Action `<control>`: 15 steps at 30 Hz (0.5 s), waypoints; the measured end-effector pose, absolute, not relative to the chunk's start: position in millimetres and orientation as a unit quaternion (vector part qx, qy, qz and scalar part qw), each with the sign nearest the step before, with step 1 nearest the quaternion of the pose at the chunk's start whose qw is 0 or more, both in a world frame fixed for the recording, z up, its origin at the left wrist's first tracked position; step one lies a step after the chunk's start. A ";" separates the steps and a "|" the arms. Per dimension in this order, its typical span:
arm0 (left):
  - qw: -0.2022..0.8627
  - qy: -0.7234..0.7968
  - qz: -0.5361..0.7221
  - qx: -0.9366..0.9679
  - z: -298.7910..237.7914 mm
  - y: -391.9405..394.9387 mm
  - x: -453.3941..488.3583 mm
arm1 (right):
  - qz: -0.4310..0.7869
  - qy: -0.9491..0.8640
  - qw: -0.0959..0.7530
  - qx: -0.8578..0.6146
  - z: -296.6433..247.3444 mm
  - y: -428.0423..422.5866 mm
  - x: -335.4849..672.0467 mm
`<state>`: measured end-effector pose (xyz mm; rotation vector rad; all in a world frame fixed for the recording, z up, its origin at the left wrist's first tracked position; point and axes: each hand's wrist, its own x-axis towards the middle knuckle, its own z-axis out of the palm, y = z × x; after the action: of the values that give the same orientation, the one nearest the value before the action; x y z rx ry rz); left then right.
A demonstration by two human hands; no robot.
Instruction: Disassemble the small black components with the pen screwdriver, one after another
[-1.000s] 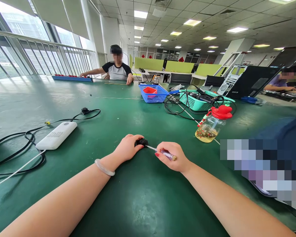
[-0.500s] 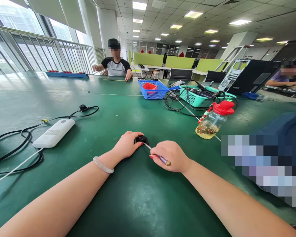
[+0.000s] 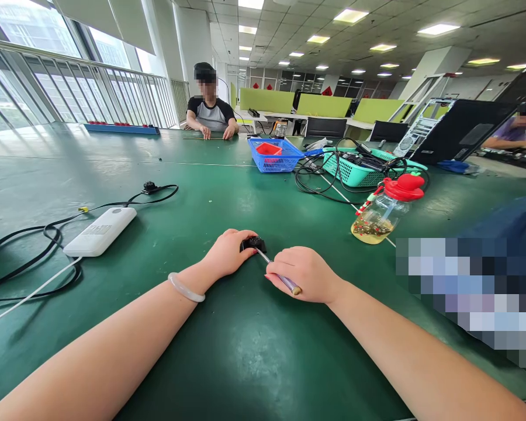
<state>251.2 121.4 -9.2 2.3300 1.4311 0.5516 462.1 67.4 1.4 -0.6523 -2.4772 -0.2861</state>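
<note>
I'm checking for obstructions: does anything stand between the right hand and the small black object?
Only the thin tool, held in the right hand and extending to the small black object; nothing else visible intervenes.

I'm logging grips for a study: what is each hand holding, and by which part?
The right hand holds a screwdriver-like tool by its handle; the left hand grips a small black object at its left end.

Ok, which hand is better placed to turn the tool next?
The right hand, I'd judge: it holds the tool, whose tip meets or nearly meets the small black part. The left hand is occupied holding that part, so looks better suited to steadying.
</note>
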 end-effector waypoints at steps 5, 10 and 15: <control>0.177 0.502 0.197 0.823 -9.4 121.0 250.9 | -0.092 -0.915 0.310 -0.241 3.3 67.6 464.2; 0.176 0.505 0.194 0.822 -8.4 120.5 251.4 | -0.072 -0.906 0.329 -0.256 3.9 66.5 464.6; 0.181 0.505 0.197 0.821 -7.4 119.9 252.4 | -0.053 -0.902 0.336 -0.267 3.1 66.7 465.1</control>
<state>252.4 119.9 -7.4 2.3178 1.4270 0.5551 465.1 66.7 3.1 -0.6951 -2.3517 -0.1387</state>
